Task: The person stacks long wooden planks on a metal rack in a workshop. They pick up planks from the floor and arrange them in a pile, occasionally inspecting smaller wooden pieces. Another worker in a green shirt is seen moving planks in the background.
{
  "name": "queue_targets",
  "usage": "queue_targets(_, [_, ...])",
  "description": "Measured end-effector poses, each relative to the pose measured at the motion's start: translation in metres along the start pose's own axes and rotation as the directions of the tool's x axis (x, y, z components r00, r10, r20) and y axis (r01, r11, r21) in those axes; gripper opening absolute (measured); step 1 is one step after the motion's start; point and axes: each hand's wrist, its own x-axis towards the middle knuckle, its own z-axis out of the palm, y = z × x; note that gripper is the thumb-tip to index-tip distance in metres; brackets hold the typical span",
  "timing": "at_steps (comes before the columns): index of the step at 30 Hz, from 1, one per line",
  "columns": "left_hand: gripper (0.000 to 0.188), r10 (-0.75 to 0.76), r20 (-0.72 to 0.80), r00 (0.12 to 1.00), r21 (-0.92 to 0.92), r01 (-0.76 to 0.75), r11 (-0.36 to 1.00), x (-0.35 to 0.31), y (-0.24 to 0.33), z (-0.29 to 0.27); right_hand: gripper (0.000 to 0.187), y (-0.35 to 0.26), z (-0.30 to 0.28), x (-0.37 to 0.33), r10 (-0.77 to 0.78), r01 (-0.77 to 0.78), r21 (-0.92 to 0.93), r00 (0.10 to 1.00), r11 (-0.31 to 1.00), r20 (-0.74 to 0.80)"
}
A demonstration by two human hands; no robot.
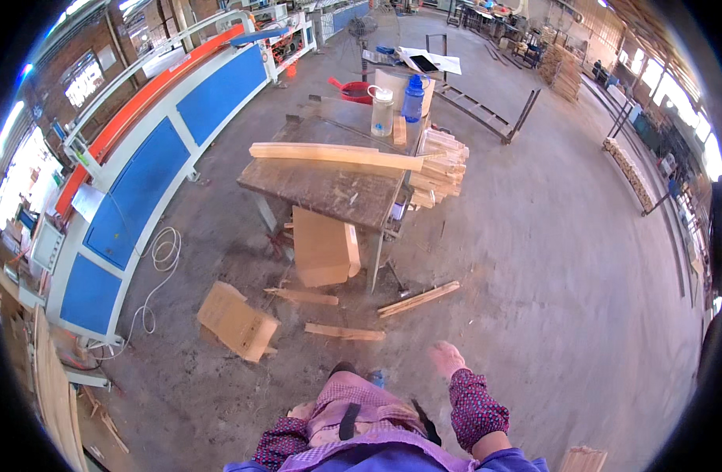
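Note:
My right hand (447,359) hangs in front of me over the floor, its sleeve patterned purple and pink. It is blurred, so its fingers are hard to make out, and no object shows in it. Beside the pink checked apron (359,405), only a bit of my left hand (302,410) shows; its fingers are hidden. Wooden strips (345,332) lie on the concrete ahead, with another split strip (418,300) to their right. Farther off, long wooden boards (335,155) rest across a worn table (322,193).
A clear jug (382,112), a blue bottle (413,98) and a red dipper (353,90) stand at the table's far end. Stacked wood (440,169) is right of it. Cardboard boxes (237,321) sit low. A blue-panelled machine (145,185) and a loose hose (166,256) lie left.

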Motion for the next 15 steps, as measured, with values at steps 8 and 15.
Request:
queue_targets(8, [0.049, -0.039, 0.029, 0.999, 0.05, 0.037, 0.998, 0.092, 0.117, -0.127, 0.027, -0.048, -0.073, 0.133, -0.302, 0.291, -0.081, 0.918, 0.953, -0.257])
queue_targets(15, [0.048, -0.276, -0.047, 0.96, -0.652, 0.18, 0.737, 0.191, 0.163, -0.189, 0.037, -0.053, -0.117, 0.205, -0.015, 0.013, -0.043, 0.999, 0.999, -0.041])
